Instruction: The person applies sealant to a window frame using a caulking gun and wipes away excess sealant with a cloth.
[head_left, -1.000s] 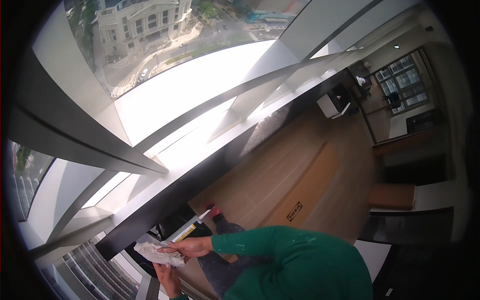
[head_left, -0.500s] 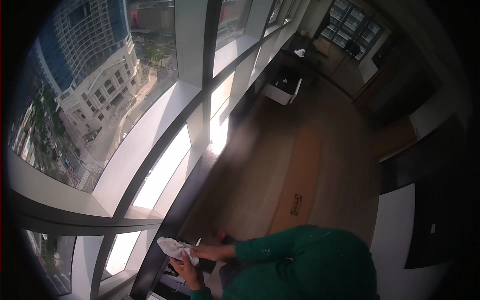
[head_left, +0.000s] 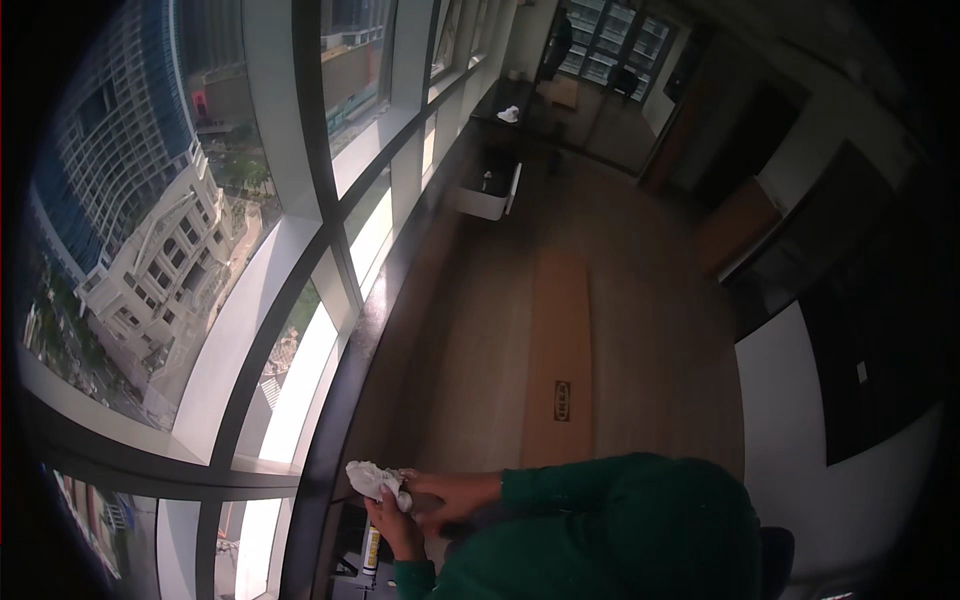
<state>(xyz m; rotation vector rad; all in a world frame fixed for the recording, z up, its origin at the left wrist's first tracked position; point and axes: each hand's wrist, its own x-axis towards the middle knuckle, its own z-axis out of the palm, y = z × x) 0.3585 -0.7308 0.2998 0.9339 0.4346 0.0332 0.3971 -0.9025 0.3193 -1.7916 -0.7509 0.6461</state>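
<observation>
My left hand [head_left: 396,526] is closed on a crumpled white cloth [head_left: 372,479], thumb along its near side. My right hand [head_left: 455,489] reaches in from the right, its fingers closed on the cloth's right end. Both hands are together beside the dark window ledge, and the cloth covers some fingertips. Just below them stands a white tube with a yellow and dark label [head_left: 371,550], like a sealant cartridge. Green sleeves cover both my arms.
A dark ledge [head_left: 340,405] runs along tall windows at the left. On the wooden floor lies a long cardboard box [head_left: 560,335]. Farther off are a white open-topped container [head_left: 482,204] and a white crumpled cloth or paper [head_left: 509,114]. Part of a dark chair [head_left: 777,560] shows at lower right.
My view has turned, so the room sits farther left. Both hands still hold the cloth, which is bunched differently. The labelled tube now shows clearly below them.
</observation>
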